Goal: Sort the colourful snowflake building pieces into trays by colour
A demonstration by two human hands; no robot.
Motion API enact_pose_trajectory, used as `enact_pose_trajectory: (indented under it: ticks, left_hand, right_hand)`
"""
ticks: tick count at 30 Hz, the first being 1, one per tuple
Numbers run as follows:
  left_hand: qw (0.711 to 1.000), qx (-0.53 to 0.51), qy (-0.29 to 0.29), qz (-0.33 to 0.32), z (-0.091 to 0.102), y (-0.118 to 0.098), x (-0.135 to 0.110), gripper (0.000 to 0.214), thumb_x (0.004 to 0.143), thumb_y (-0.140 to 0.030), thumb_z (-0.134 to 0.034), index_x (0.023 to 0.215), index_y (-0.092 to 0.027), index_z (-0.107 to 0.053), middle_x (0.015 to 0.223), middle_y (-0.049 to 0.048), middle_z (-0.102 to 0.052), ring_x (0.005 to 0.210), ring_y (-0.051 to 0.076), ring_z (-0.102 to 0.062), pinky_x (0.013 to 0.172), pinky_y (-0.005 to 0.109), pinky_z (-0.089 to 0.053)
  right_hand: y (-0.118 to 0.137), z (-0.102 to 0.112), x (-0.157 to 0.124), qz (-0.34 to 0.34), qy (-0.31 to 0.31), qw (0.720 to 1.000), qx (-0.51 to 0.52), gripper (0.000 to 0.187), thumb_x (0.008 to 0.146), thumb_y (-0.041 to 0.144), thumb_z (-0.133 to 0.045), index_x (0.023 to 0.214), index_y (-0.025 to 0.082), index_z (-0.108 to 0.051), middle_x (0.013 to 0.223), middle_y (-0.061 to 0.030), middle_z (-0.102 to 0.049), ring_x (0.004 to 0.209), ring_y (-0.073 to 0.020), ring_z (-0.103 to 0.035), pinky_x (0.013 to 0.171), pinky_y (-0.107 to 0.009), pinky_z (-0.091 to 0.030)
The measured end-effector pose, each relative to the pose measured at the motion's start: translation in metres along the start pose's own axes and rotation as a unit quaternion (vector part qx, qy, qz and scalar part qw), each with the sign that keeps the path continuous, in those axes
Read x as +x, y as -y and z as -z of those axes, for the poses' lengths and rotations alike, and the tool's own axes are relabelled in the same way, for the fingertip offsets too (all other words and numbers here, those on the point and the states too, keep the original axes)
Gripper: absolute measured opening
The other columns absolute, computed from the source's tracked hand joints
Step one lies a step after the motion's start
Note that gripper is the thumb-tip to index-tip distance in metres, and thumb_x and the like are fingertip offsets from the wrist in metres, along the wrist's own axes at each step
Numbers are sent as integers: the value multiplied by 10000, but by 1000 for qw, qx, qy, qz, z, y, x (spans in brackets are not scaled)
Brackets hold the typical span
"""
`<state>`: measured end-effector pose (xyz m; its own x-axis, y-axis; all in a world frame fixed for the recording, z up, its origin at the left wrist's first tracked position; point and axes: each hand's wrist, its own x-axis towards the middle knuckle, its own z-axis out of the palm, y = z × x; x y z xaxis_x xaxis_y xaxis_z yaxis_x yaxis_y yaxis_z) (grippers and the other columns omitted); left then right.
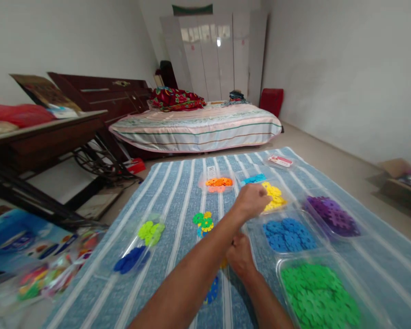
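Observation:
My left hand [255, 201] reaches forward across the blue striped cloth [178, 192] to a clear tray of yellow snowflake pieces [276, 195]. Its fingers are curled at the tray's near edge, and what they pinch is hidden. My right hand [239, 256] rests closer to me, fingers closed, beside a small joined piece with yellow [223, 263] and blue [212, 290] parts that my left forearm partly covers. A small cluster of green, yellow and blue pieces [203, 222] lies on the cloth left of my left hand.
Clear trays hold blue [287, 234], green [317, 294], purple [332, 214], orange [219, 183] and light blue [254, 178] pieces. A tray at the left holds lime [151, 230] and dark blue [132, 259] pieces. A bed [198, 125], a dark table [44, 132] and a cardboard box [397, 176] surround the cloth.

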<state>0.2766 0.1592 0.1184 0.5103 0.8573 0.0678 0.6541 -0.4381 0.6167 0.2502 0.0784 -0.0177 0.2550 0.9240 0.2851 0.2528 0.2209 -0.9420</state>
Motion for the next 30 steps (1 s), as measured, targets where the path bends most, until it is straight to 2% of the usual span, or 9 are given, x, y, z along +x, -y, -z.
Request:
enact_pose_trajectory:
  ticks: [3, 6, 10, 13, 17, 22, 30]
  left_hand:
    - [998, 31, -20, 52, 33, 50, -37, 224, 762, -210, -516, 798, -128, -720, 668, 10, -670, 708, 139, -612, 652, 211, -452]
    - [981, 103, -45, 161, 58, 92, -72, 207, 759, -202, -526, 807, -145, -719, 683, 6, -674, 695, 132, -604, 631, 207, -431]
    - [961, 146, -43, 229, 69, 127, -101, 162, 729, -154, -556, 750, -146, -716, 706, 27, -686, 714, 146, -613, 638, 218, -411]
    - [948, 167, -40, 266, 63, 141, -105, 149, 728, -168, -576, 774, -149, -716, 786, 57, -707, 788, 175, -631, 674, 236, -415]
    - [935, 184, -48, 299, 56, 152, -96, 185, 735, -243, -603, 850, -146, -711, 930, 108, -709, 893, 223, -634, 706, 265, -427]
    - [942, 164, -28, 293, 55, 160, -85, 94, 635, -205, -688, 716, -158, -689, 769, 37, -694, 779, 173, -625, 632, 224, -405]
    - [948, 54, -52, 310, 51, 168, -84, 173, 554, -127, -732, 713, -134, -665, 595, -43, -599, 600, 100, -545, 528, 189, -360]
  right_hand:
    - [8, 8, 0, 9, 32, 999, 18, 265, 855, 305, -471, 740, 193, -683, 693, -2, -624, 661, -147, -570, 621, -245, -433]
    - [14, 13, 0, 9, 43, 999, 22, 260, 841, 307, -473, 745, 187, -683, 686, -3, -610, 652, -138, -554, 609, -235, -416]
    - [15, 15, -2, 9, 50, 999, 13, 264, 841, 322, -480, 746, 181, -682, 690, -8, -606, 662, -145, -562, 625, -241, -418]
    - [15, 16, -3, 11, 53, 998, 12, 265, 848, 324, -480, 755, 182, -683, 706, -11, -614, 681, -149, -569, 639, -243, -422]
    - [15, 16, -4, 13, 59, 998, 16, 271, 857, 328, -475, 750, 181, -674, 716, -13, -615, 694, -152, -572, 650, -244, -423]
    - [13, 15, -3, 13, 63, 998, 6, 283, 859, 340, -467, 737, 179, -665, 706, -15, -605, 692, -156, -570, 645, -246, -420]
    - [16, 17, -2, 12, 62, 998, 1, 276, 856, 327, -461, 745, 179, -666, 709, -13, -607, 683, -149, -563, 641, -240, -415]
